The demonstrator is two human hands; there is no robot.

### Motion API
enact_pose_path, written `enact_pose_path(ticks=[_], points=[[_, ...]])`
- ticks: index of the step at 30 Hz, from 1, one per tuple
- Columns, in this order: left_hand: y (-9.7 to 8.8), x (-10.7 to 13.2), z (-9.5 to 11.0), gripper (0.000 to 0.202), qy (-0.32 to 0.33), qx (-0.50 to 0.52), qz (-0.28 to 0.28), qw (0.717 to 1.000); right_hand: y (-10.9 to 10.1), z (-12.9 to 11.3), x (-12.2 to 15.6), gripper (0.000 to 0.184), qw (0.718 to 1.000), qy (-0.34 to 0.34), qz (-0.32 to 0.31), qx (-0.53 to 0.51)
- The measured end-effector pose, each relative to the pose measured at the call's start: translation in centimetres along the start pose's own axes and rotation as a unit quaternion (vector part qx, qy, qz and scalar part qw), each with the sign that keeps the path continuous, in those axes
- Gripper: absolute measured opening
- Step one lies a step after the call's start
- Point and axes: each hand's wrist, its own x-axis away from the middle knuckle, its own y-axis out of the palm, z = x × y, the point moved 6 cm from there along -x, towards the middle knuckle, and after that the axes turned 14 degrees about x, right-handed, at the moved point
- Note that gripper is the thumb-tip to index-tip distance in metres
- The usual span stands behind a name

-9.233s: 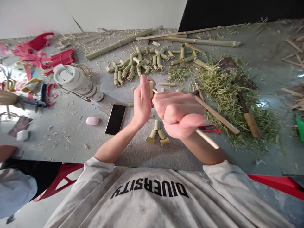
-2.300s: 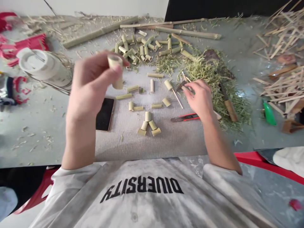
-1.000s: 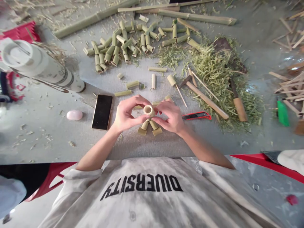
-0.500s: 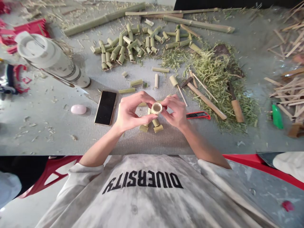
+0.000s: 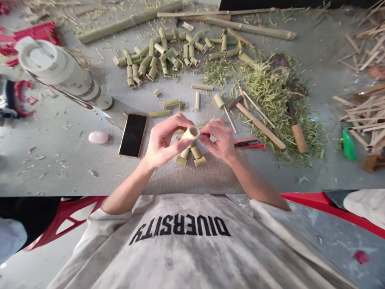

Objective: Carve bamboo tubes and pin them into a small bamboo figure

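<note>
A short, hollow bamboo tube point(image 5: 189, 133) is gripped between the thumb and fingers of my left hand point(image 5: 165, 140), its open end tilted up toward me. My right hand point(image 5: 219, 138) is closed, thumb and fingertips pinched at the right side of the tube's rim; whether anything small is between them is hidden. Below the tube on the table, two angled bamboo pieces point(image 5: 196, 152) end in short crosswise bamboo pieces point(image 5: 199, 161). More bamboo behind them is partly covered by my hands. A red-edged utility knife point(image 5: 249, 144) lies just right of my right hand.
Several cut bamboo pieces point(image 5: 146, 64) lie farther back. A hammer point(image 5: 260, 125) and a wooden-handled blade point(image 5: 299, 138) rest on green shavings point(image 5: 270, 88). To the left are a phone point(image 5: 132, 135), a pink rounded object point(image 5: 98, 137) and a tall white tumbler point(image 5: 64, 74).
The bamboo tube has shifted slightly left and tilted, so more of its side shows. Both hands have moved a little with it, and the whole view has shifted slightly.
</note>
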Motion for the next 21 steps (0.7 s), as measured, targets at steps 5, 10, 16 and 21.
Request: enact_pose_path(ticks=[5,10,16,21], points=[[-0.2,0.1,-0.8,0.028,-0.11,-0.012,0.033,0.993,0.3,-0.2,0.2,0.029,1.0,0.002,-0.018,0.018],[-0.1,0.6,-0.3,0.034,-0.125,-0.074,0.025,0.989,-0.4,0.9,-0.4,0.028,0.996,0.032,-0.035,0.071],[0.0,1.3,1.5,0.021,-0.05,-0.166,0.007,0.985,-5.7,8.5,-0.1,0.014,0.941,0.221,-0.047,0.252],[0.1,1.7,3.3,0.023,0.006,-0.227,0.008,0.974,-6.0,12.0,1.8,0.012,0.869,0.319,-0.175,0.335]])
